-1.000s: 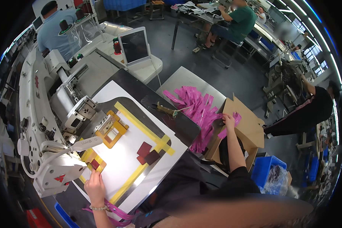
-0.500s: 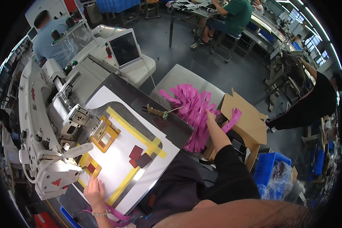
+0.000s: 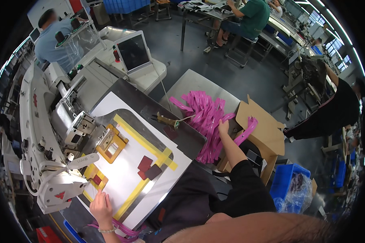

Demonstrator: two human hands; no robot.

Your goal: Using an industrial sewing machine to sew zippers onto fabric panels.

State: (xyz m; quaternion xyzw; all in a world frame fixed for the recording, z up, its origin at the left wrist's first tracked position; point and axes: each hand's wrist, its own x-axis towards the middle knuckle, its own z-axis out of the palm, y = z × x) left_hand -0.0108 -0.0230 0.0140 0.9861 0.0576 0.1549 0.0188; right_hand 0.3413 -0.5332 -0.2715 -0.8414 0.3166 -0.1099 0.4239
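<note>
My right hand (image 3: 223, 127) reaches over a heap of magenta zippers (image 3: 200, 117) on a metal table, fingers closed on the end of one zipper (image 3: 228, 116). My left hand (image 3: 101, 206) is beside the sewing machine head (image 3: 63, 190), fingers stretched toward a yellow-edged clamp (image 3: 102, 182). A small dark red patch (image 3: 96, 179) lies at that clamp. More dark red patches (image 3: 145, 163) and a darker one (image 3: 153, 171) rest on the white sheet (image 3: 129, 170). Other magenta zippers (image 3: 125, 231) lie below my left wrist.
An orange frame (image 3: 111, 150) sits on the white sheet, edged with yellow tape. An open cardboard box (image 3: 257, 125) and a blue bin (image 3: 286, 180) with clear plastic are at the right. A screen (image 3: 132, 50) stands behind the machine. Other people work farther off.
My right hand has drawn slightly toward me, and a zipper end now shows raised at its fingers. My left hand has lowered slightly from the clamp.
</note>
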